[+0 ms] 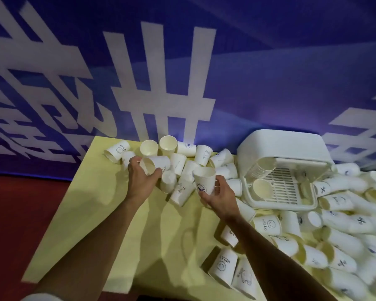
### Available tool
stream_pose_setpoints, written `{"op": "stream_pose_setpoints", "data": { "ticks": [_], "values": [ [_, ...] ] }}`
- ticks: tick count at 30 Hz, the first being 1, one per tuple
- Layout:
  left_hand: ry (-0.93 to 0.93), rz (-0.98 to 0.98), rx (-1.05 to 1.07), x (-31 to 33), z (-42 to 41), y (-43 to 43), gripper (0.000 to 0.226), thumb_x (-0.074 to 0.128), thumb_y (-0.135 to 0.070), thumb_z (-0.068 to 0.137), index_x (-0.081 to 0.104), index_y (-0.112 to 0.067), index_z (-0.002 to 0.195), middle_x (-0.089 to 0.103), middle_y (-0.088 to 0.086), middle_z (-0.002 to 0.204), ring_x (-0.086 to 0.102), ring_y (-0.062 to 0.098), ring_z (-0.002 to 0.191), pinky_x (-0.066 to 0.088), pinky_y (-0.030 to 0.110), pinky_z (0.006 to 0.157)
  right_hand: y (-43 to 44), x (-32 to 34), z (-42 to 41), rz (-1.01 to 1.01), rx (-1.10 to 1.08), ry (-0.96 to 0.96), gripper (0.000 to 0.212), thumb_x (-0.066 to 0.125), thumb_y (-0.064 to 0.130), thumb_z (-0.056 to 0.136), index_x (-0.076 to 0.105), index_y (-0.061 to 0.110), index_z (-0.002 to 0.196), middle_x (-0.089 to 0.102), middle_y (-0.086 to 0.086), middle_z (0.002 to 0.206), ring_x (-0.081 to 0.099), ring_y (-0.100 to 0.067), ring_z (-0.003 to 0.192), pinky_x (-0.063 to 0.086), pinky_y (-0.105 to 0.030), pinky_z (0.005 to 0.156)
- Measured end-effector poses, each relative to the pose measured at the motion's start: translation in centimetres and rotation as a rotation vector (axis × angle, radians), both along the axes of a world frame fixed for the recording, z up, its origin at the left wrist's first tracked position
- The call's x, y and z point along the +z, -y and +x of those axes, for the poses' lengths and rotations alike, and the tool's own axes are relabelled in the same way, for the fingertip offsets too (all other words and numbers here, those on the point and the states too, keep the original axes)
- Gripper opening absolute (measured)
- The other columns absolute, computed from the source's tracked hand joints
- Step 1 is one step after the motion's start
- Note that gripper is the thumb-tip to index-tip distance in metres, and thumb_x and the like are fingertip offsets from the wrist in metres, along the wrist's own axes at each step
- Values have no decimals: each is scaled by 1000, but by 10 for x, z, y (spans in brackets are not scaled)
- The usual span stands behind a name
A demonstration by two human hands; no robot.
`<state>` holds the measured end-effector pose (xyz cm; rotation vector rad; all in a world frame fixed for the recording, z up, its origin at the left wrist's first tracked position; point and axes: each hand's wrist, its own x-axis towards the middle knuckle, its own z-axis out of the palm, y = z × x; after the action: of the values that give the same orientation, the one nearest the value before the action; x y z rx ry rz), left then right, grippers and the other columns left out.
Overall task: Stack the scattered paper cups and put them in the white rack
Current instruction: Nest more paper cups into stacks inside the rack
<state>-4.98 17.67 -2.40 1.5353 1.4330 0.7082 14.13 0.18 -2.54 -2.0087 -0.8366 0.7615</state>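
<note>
Now nest: left hand [142, 177] gripping a tipped paper cup [153, 165], right hand [217, 192] clasping an upright cup [204, 180]. Align rims, slide gently. Other cups strewn over desk [91, 213]; white rack [284, 170] just right.

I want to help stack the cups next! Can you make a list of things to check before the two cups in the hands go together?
1. Right hand has a firm hold on the upright cup: ok, fingers wrap its lower part and its mouth faces up.
2. Left hand has its cup: ok, but that cup lies on its side.
3. The two cups are lined up for nesting: not ok, they are apart and point different ways.
4. Both cups are empty inside: cannot tell for the upright one.
5. White rack has room: ok, cups already sit in it with grid floor showing.
6. Table space by the hands: ok.
</note>
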Motion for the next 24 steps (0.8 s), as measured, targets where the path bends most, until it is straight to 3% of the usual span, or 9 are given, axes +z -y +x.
{"op": "stream_pose_setpoints", "data": {
  "ticks": [3,5,9,13,17,24],
  "values": [
    [10,18,-91,6,31,18,72,79,-27,77,36,-16,134,44,5,133,45,20,120,40,35,102,33,3,35,6,-96,49,51,83,32,73,53,30,113,65,15,101,63,0,92,52,-22,75],
    [6,24,-149,9,49,31,70,79,-29,78,37,-18,133,45,4,133,46,20,121,40,36,103,55,6,55,-7,-150,75,59,82,38,70,52,23,119,64,11,104,61,-2,93,51,-23,74],
    [0,48,-263,11,78,56,67,79,-30,76,39,-24,130,45,1,130,49,18,117,42,34,97,93,8,88,1,-262,72,66,78,46,65,44,33,120,63,12,104,63,-11,95,54,-35,76],
    [-31,60,-340,10,94,75,62,79,-30,76,41,-29,125,49,1,127,50,20,115,45,37,97,115,10,112,52,-325,74,65,80,37,68,38,51,116,61,22,104,61,-3,96,52,-28,75],
    [-78,8,-433,7,103,94,64,78,-35,75,44,-30,129,50,-1,126,51,20,114,48,39,96,118,9,127,96,-371,112,65,81,29,74,39,40,122,62,15,108,61,-13,98,52,-34,80],
    [-162,-32,-482,3,107,118,67,78,-35,78,44,-28,135,47,-3,126,49,17,116,43,34,98,103,3,137,111,-311,184,67,77,25,80,35,31,131,59,10,110,58,-16,95,42,-27,77]
  ]
}}
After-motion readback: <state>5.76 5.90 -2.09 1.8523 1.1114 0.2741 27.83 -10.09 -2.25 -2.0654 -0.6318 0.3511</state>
